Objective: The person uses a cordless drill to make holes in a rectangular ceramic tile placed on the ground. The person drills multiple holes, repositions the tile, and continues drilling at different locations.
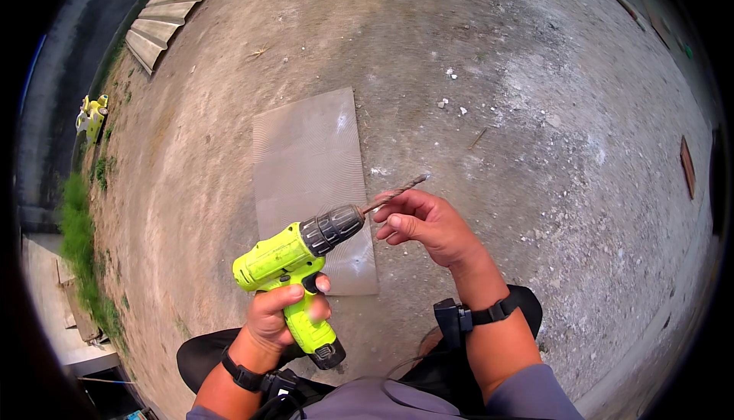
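My left hand (279, 314) is wrapped round the handle of a lime-green cordless drill (279, 256), with a finger by its black trigger. The drill is tilted, its black chuck (332, 229) pointing up and to the right. A long, brownish twist drill bit (397, 194) sticks out of the chuck. Beside the bit is my right hand (428, 225), its fingers loosely bent and apart. The bit crosses in front of some of its fingertips; whether they touch it I cannot tell. Beneath the drill, a flat brown-grey ribbed sheet (306, 152) lies on the ground.
Dusty ground with pale rubble (451, 74) spreads around me. A corrugated panel (164, 21) lies at the far left, near a yellow toy car (92, 116) and green weeds (75, 225). A piece of wood (687, 166) lies at the right. My bent knees (524, 309) frame the near side.
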`<move>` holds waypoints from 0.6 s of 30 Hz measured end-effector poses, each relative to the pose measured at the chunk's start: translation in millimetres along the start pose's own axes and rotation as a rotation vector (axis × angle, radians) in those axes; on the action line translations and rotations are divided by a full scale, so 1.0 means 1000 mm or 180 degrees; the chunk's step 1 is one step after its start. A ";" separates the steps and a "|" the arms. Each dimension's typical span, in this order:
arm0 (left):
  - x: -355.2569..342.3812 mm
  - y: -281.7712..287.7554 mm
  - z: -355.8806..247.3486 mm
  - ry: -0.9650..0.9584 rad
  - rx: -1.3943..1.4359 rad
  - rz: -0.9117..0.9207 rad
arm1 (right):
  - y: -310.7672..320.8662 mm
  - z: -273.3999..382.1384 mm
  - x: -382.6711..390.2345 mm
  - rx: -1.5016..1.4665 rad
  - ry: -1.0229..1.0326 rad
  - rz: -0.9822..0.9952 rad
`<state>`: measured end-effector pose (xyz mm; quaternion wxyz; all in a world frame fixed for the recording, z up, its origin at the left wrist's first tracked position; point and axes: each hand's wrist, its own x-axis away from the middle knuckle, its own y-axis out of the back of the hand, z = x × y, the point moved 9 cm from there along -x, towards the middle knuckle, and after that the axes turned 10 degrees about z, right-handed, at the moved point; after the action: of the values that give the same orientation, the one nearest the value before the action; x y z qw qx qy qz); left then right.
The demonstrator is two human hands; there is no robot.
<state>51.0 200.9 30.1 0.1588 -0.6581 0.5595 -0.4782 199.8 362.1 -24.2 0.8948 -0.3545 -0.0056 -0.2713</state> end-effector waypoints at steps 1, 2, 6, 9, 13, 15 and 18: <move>0.000 -0.002 -0.001 -0.0023 -0.0026 0.0010 | 0.002 0.000 0.000 -0.0026 -0.0004 -0.0096; -0.002 -0.005 -0.001 -0.0036 -0.0045 0.0030 | 0.006 0.000 0.001 -0.0046 -0.0009 -0.0207; -0.001 -0.004 -0.003 -0.0029 -0.0120 -0.0047 | 0.018 -0.001 0.003 -0.0109 -0.0026 -0.0479; 0.000 -0.006 -0.004 -0.0022 -0.0117 -0.0108 | 0.018 -0.004 0.001 -0.0093 -0.0070 -0.0512; -0.002 -0.006 -0.006 -0.0066 -0.0252 -0.0164 | 0.021 -0.010 0.002 0.0053 -0.0258 -0.0642; -0.003 -0.004 -0.008 -0.0101 -0.0279 -0.0178 | 0.023 -0.013 0.002 0.0160 -0.0383 -0.0742; -0.004 -0.001 -0.011 -0.0154 -0.0306 -0.0194 | 0.024 -0.015 0.002 0.0282 -0.0461 -0.0837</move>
<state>43.6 208.1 34.7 0.1258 -0.6931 0.5575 -0.4393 210.6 365.8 -49.7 0.8635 -0.3296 -0.1285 -0.3594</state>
